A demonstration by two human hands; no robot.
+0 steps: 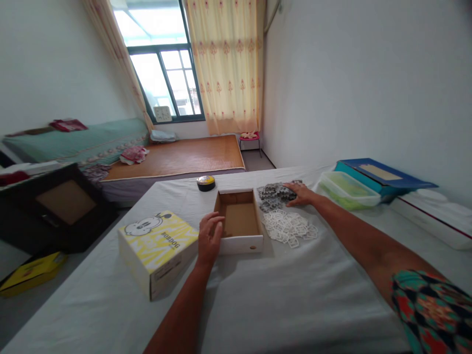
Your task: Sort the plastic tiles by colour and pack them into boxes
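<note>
An open white cardboard box [241, 243] with a bare brown inside sits mid-table. My left hand [209, 238] rests against its near left corner, fingers curled loosely on the rim. My right hand [301, 193] reaches past the box and lies on a heap of grey plastic pieces [273, 192], fingers bent over them. A heap of white plastic pieces [289, 228] lies just right of the box, below that hand.
A yellow and white cartoon box [157, 250] stands left of my left hand. A black and yellow round tin [205, 183] sits behind the open box. A green-tinted lidded container [348, 190] and blue folder [383, 175] lie at right. Bed [177, 158] beyond the table.
</note>
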